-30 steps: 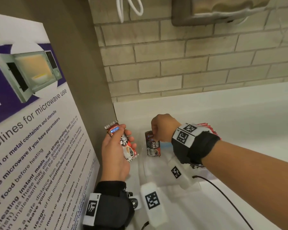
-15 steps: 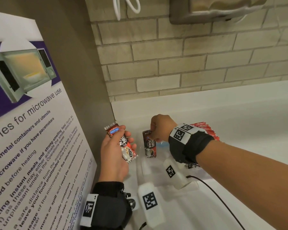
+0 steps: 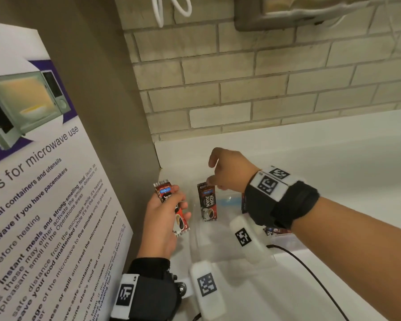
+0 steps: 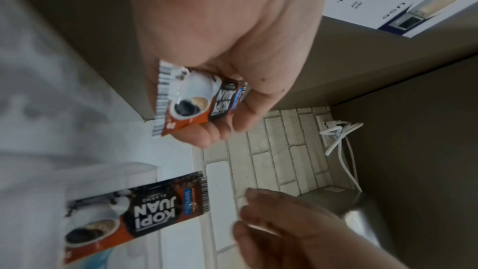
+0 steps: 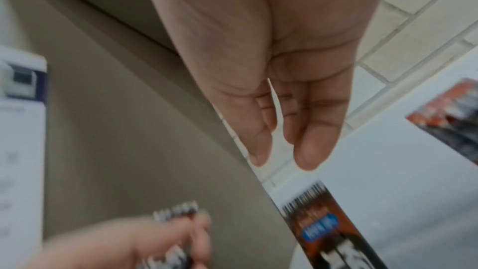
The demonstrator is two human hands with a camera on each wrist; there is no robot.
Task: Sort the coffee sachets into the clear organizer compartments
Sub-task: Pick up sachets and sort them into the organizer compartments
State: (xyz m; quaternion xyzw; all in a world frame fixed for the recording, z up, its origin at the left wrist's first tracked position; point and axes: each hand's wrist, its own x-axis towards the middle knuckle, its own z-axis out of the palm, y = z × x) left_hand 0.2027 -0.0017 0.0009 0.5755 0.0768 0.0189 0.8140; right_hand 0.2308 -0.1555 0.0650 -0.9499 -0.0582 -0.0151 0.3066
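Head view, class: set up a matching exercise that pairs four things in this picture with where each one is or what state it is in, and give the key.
Things
1. left hand
2. right hand
3. upright sachet
4. microwave poster

Places or states
A. stands in the clear organizer, free of any hand
B. leans at the far left, beside the corner
C. grips a sachet
D. fingers apart above the organizer, holding nothing

Pairs: 1-C, 2-D, 3-A, 4-B
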